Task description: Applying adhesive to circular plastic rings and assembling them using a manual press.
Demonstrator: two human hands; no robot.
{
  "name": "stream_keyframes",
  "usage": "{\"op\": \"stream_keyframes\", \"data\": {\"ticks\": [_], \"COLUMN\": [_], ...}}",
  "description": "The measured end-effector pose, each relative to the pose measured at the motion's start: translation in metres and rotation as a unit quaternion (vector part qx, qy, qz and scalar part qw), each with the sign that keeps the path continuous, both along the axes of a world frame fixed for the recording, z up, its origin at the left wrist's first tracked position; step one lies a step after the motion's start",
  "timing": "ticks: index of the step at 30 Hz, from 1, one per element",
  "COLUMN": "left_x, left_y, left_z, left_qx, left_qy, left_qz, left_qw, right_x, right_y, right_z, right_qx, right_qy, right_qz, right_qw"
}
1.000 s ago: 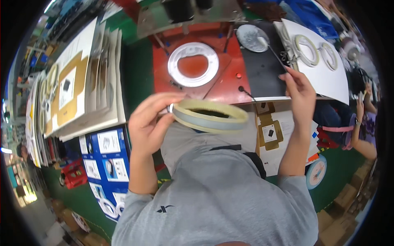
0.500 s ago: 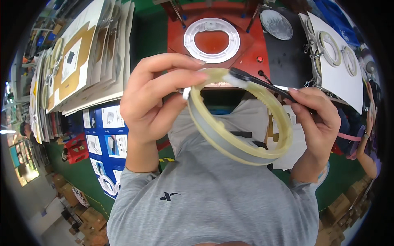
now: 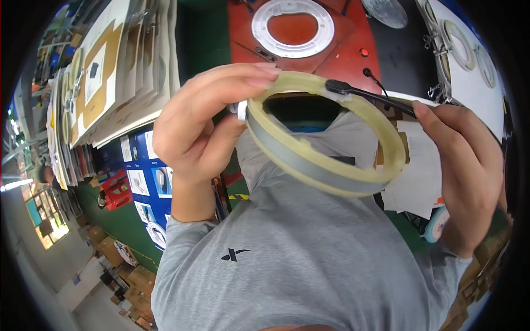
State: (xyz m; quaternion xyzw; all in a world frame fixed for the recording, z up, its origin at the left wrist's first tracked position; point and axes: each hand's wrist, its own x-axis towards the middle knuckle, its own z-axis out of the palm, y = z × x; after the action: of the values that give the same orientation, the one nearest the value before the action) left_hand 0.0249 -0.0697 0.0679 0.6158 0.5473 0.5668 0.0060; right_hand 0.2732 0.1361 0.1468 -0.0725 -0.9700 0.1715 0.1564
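Observation:
A pale yellow plastic ring (image 3: pixel 393 150) with a grey band round its outside is held tilted in front of my chest. My left hand (image 3: pixel 193 124) pinches its left side between thumb and fingers, beside a small white piece (image 3: pixel 242 110) on the rim. My right hand (image 3: pixel 466 154) is closed on the handle of a slim black brush (image 3: pixel 381 98). The brush head touches the ring's far inner wall. White material shows under the head; whether bristles or paste, I cannot tell.
Beyond my hands, a white ring (image 3: pixel 261 27) lies on a red work surface (image 3: pixel 243 52) with a red button (image 3: pixel 364 52). Hanging boards (image 3: pixel 124 71) stand at left; a white board (image 3: pixel 491 105) with rings is at right. A grey disc (image 3: pixel 386 12) sits at far right.
The ring has shifted slightly up and tilted flatter. My right hand has moved right, drawing the brush head a little to the right along the ring. My left hand keeps its grip.

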Motion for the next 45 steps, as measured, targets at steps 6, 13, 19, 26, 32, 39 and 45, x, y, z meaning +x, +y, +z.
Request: {"op": "stream_keyframes", "data": {"ticks": [6,13,19,26,32,39,45], "left_x": [0.001,0.023,0.001,-0.003,-0.002,-0.001,-0.003], "left_y": [0.014,0.020,-0.003,-0.037,-0.035,-0.030,0.015], "left_z": [0.022,0.036,0.034,-0.005,-0.026,-0.039,-0.058], "left_qx": [-0.035,-0.057,-0.096,-0.163,-0.167,-0.183,-0.136], "left_qy": [0.207,0.314,0.272,0.052,-0.112,-0.268,-0.365], "left_qz": [-0.080,-0.142,-0.078,0.071,0.100,0.156,0.152], "left_qw": [0.974,0.937,0.954,0.983,0.975,0.933,0.908], "right_x": [0.003,-0.003,0.034,-0.025,-0.044,-0.050,-0.084], "right_y": [0.010,0.059,0.122,0.103,0.114,0.082,-0.013], "right_z": [0.036,0.017,-0.043,-0.174,-0.237,-0.191,-0.114], "right_qx": [0.076,-0.136,-0.477,-0.310,0.014,-0.044,-0.114], "right_qy": [-0.118,-0.150,-0.060,0.143,0.174,0.266,0.295], "right_qz": [0.099,0.254,-0.076,-0.339,-0.379,-0.314,-0.055], "right_qw": [0.985,0.946,0.873,0.877,0.909,0.911,0.947]}}
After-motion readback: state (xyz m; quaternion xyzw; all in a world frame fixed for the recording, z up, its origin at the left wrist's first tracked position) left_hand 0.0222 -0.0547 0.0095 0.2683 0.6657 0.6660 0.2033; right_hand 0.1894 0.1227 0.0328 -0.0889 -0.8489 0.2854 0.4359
